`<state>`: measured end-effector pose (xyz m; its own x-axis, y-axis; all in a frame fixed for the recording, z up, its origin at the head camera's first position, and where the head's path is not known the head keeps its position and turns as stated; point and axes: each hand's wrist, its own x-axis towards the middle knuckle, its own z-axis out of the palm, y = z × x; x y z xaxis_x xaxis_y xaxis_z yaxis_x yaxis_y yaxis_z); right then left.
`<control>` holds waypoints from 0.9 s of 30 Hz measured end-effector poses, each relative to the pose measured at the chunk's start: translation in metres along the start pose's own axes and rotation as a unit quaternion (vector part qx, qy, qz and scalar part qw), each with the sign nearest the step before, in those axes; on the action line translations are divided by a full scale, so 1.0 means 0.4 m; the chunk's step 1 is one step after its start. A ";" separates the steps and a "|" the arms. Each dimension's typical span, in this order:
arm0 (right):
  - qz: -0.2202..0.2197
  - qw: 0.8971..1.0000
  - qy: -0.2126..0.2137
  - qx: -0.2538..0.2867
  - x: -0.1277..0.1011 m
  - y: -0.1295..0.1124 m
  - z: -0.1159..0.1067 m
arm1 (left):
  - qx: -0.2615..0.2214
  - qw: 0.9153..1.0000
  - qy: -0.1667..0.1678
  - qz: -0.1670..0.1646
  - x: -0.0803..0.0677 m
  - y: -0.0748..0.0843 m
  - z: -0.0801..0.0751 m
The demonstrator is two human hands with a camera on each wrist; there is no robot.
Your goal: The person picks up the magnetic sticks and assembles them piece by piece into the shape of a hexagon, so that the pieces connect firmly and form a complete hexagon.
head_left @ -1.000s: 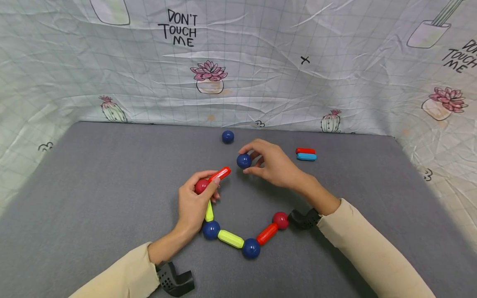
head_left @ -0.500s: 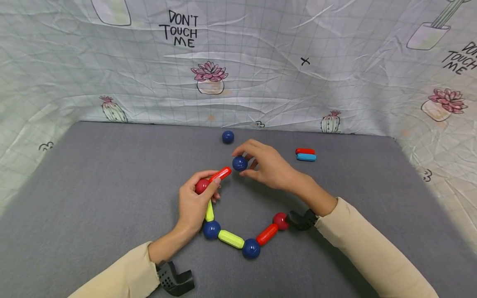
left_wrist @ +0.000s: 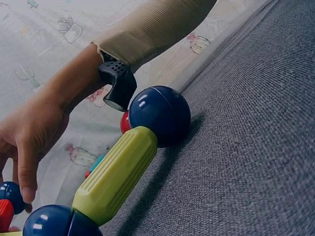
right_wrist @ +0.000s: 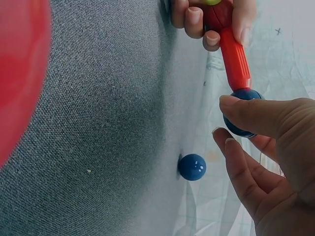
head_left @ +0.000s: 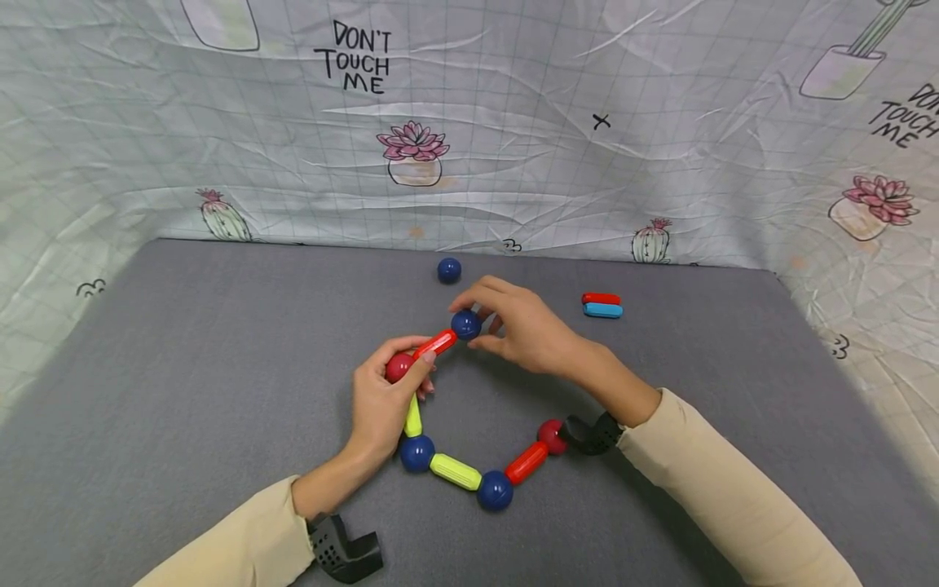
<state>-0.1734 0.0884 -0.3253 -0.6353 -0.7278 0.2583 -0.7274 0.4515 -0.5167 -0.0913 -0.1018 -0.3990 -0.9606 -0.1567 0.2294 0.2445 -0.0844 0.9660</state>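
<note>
My left hand (head_left: 407,373) grips a red ball (head_left: 397,367) with a red rod (head_left: 434,344) sticking up and to the right from it. My right hand (head_left: 486,323) pinches a dark blue ball (head_left: 465,325) that touches the rod's far end; the right wrist view shows this ball (right_wrist: 245,94) on the red rod (right_wrist: 235,56). From the red ball a chain curves down across the mat: a yellow rod (head_left: 412,417), a blue ball (head_left: 416,453), a yellow rod (head_left: 455,471), a blue ball (head_left: 495,491), a red rod (head_left: 526,462) and a red ball (head_left: 548,434).
A loose blue ball (head_left: 449,270) lies near the back of the grey mat (head_left: 183,367). A red rod (head_left: 601,298) and a light blue rod (head_left: 603,310) lie side by side at the back right. Printed cloth (head_left: 513,122) walls the mat in.
My right hand has brought the blue ball left and slightly down until it meets the tip of the red rod. The left hand and the chain have stayed in place.
</note>
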 end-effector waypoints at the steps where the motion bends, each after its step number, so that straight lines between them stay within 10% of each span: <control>1: -0.003 1.000 0.000 0.000 0.000 0.000 -0.001 | 0.000 1.000 -0.001 -0.001 0.000 0.000 0.000; 12: -0.053 0.998 -0.002 -0.022 0.009 0.001 -0.009 | 0.021 0.999 -0.005 -0.033 0.003 0.026 0.003; 27: 0.003 1.000 -0.003 -0.006 -0.030 0.014 -0.051 | 0.023 0.999 -0.019 -0.031 0.003 0.008 0.000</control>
<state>-0.1749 0.1103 -0.3147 -0.6385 -0.7281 0.2492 -0.7261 0.4627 -0.5085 -0.0918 -0.1024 -0.3957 -0.9783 -0.1154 0.1719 0.1784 -0.0482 0.9828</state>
